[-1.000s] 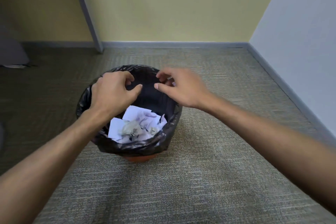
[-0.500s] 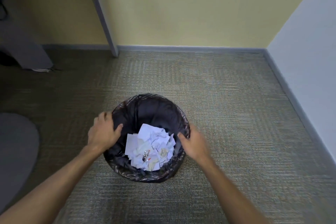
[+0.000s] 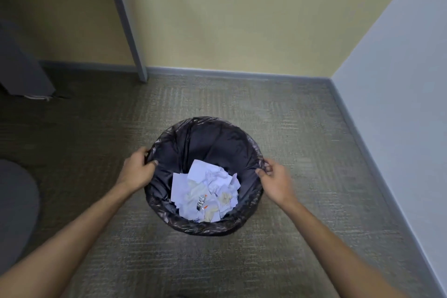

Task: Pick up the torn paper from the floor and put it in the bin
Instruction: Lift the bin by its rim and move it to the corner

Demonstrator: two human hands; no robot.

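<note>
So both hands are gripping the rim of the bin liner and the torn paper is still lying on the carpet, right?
Not quite. The head view shows the left hand and right hand gripping the bin liner rim, but the torn paper is inside the bin, not on the carpet.

Soft, even indoor light is filling the frame, brightest on the pale wall (image 3: 399,80) at the right. The upper left and left edge are sitting in dim shadow. Wide-angle distortion is bending the table leg (image 3: 125,19) and baseboards near the edges. The right hand (image 3: 275,181) is showing slight motion blur; the carpet (image 3: 302,128) is looking soft, without glare.
</note>
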